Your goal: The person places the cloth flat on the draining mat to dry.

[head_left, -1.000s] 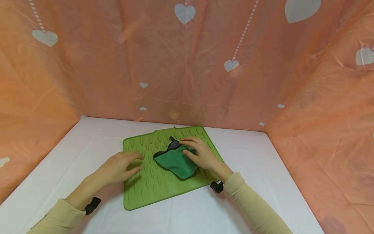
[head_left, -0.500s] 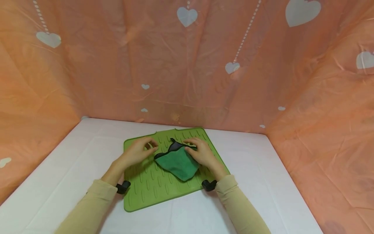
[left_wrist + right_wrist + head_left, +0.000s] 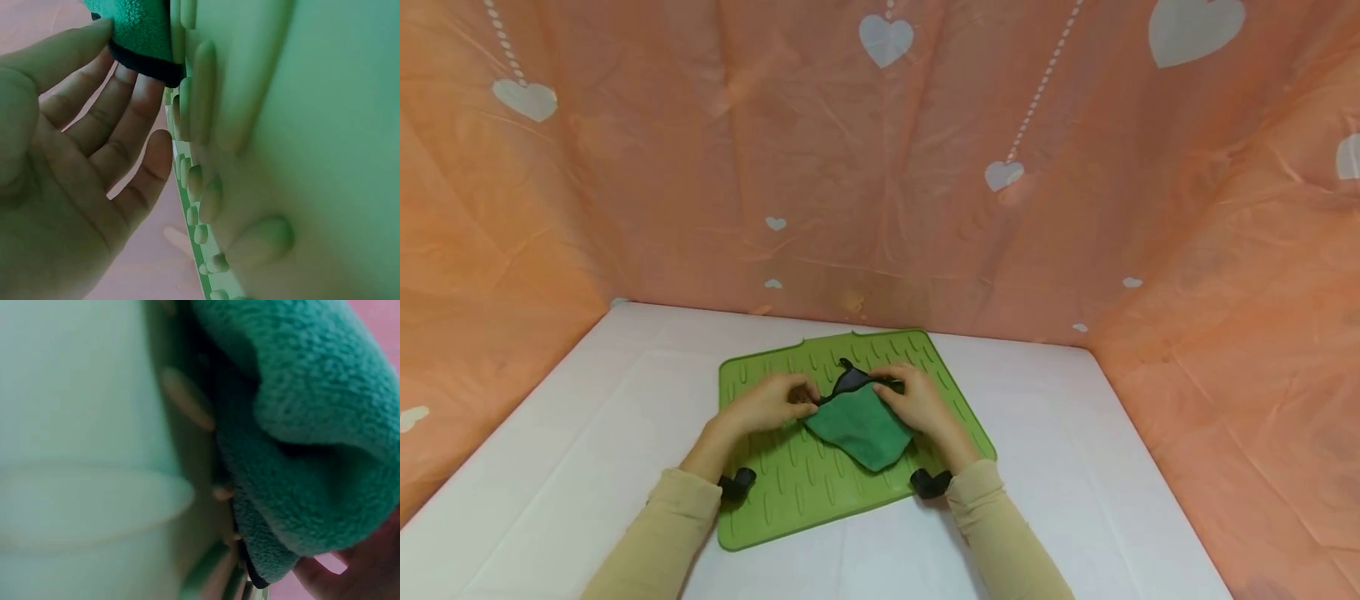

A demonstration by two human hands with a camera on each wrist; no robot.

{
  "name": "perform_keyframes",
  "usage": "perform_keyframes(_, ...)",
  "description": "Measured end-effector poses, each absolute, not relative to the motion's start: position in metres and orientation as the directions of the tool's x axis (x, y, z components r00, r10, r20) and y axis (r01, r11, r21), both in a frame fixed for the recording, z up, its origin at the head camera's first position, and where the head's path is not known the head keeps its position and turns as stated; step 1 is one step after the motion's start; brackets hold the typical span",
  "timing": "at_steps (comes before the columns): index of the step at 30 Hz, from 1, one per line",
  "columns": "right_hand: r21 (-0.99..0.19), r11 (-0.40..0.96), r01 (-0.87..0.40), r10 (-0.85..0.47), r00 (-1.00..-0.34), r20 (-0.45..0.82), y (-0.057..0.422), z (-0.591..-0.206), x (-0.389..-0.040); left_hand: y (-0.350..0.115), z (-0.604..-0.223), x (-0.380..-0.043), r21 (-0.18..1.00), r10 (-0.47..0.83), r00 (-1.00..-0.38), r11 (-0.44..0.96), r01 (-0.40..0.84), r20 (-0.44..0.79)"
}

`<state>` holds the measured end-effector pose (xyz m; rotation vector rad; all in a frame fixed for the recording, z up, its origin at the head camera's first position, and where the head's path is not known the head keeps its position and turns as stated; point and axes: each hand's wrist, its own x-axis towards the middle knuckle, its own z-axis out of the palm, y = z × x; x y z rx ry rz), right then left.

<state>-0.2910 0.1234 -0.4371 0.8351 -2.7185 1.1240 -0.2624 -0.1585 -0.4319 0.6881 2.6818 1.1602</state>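
A fuzzy green cloth (image 3: 861, 427) with a black-bound edge lies partly folded on a green ridged mat (image 3: 801, 500). A grey patch of its other face and a small dark loop (image 3: 845, 363) show along the far side. My left hand (image 3: 769, 406) pinches the cloth's left corner; in the left wrist view the thumb is on one side and fingers on the other. At the upper right edge, my right hand (image 3: 919, 404) grips the cloth between thumb and fingers. A thick fold of the cloth (image 3: 325, 381) hides most of that hand in the right wrist view.
The mat lies at an angle on a white-covered table (image 3: 1052, 467). Orange curtains with pale hearts (image 3: 820, 167) stand behind and on both sides. Black wrist cameras (image 3: 737, 483) hang below both wrists, over the mat's near part.
My left hand has moved right and in over the mat, and now pinches the cloth's left corner. My right hand has closed on the upper right edge. The cloth's left corner has shifted slightly right.
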Motion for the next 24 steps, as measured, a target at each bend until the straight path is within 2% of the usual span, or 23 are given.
perform_keyframes(7, -0.609, 0.558, -0.564, -0.488, -0.816, 0.309, 0.124, -0.438, -0.288, -0.159, -0.436, -0.257, 0.737, 0.467, -0.884, 0.583, 0.341, 0.039)
perform_keyframes(13, -0.602, 0.539, -0.588, -0.508, -0.798, 0.324, 0.125, -0.433, -0.289, -0.158, -0.43, -0.253, 0.729, 0.435, -0.897, 0.587, 0.351, 0.081)
perform_keyframes(24, -0.622, 0.506, -0.598, -0.425, -0.8, 0.423, 0.133, -0.434, -0.292, -0.151, -0.423, -0.254, 0.685, 0.386, -0.905, 0.611, 0.396, 0.178)
